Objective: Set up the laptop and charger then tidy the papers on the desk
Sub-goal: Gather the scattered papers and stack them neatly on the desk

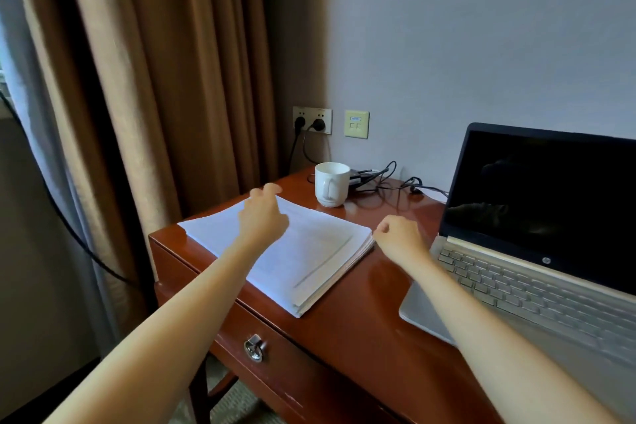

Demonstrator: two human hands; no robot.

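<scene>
Red-brown wood of the desk (361,313) carries everything; one drawer handle (254,348) is on its front. One stack of papers (309,251) lies flat beside one open laptop (516,279) with a dark screen. The left hand (263,217) hovers over the stack, fingers loosely bent, holding nothing. The right hand (399,237) is just beside the stack's corner, fingers curled; whether it grips the sheets I cannot tell. Behind, one white mug (331,184) hides part of the charger (358,179). Two plugs sit in the wall socket (312,120).
</scene>
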